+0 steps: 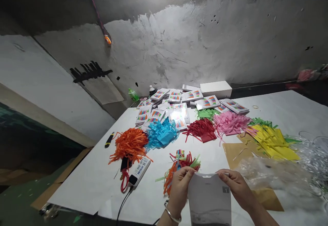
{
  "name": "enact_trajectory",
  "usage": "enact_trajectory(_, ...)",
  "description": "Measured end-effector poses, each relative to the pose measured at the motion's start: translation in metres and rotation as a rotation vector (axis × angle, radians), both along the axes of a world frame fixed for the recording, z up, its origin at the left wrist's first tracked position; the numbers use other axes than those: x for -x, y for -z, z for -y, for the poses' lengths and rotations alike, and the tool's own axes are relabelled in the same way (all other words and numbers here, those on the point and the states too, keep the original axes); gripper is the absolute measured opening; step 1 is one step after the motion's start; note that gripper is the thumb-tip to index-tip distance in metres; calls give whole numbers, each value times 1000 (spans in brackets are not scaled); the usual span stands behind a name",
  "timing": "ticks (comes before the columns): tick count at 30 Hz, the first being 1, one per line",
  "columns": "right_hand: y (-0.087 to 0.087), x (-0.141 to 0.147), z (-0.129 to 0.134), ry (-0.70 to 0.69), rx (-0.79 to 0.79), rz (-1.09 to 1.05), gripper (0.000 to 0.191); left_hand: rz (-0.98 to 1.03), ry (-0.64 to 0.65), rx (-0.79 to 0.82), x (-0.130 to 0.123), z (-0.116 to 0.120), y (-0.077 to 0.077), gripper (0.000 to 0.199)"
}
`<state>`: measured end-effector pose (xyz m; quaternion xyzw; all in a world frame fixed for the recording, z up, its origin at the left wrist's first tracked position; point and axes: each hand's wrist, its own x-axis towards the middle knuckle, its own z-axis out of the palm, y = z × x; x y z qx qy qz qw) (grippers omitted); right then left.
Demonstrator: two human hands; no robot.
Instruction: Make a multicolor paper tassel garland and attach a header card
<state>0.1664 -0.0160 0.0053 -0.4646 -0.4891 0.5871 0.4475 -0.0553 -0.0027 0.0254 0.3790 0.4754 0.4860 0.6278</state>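
A flat pale grey packet (209, 198) with a hang slot at its top edge is held upright near the bottom of the view. My left hand (180, 188) pinches its top left corner, and my right hand (237, 186) pinches the top right corner. Just behind my left hand lies a bundle of mixed-colour paper tassels (170, 176), partly hidden by it. Farther back are piles of paper fringe: orange (131, 144), blue (162, 133), red (203, 129), pink (232, 122) and yellow (274, 140).
Several printed packs (175, 95) and a white box (216, 89) stand along the wall. A power strip (139, 172) with cables and a yellow-black cutter (109, 140) lie left. Clear plastic bags (276, 173) and brown paper (230, 152) cover the right.
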Motion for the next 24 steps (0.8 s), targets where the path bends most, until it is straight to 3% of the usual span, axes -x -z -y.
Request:
enact_trajectory(5, 0, -9, 2, -112, 62, -79, 41, 87, 150, 53, 10, -4, -4, 47)
enact_trajectory(8, -5, -13, 1, -141, 47, -54, 40, 29, 242, 32, 18, -5, -11, 49)
enact_trajectory(11, -10, -11, -1, -128, 46, -32, 42, -102, 201, -42, 19, -5, -17, 48)
enact_trajectory(15, -12, -5, -4, -34, 71, -31, 46, -21, 170, -45, 13, -6, -15, 57)
enact_trajectory(17, -11, -3, -6, 6, 76, -25, 46, -17, 186, -35, 11, -7, -11, 50)
enact_trajectory(21, -11, 3, -11, -47, 54, -76, 42, -45, 163, -35, 14, -8, -5, 44)
enact_trajectory(24, -13, 12, -11, -59, 16, -67, 43, -71, 115, -64, 20, -6, -9, 41)
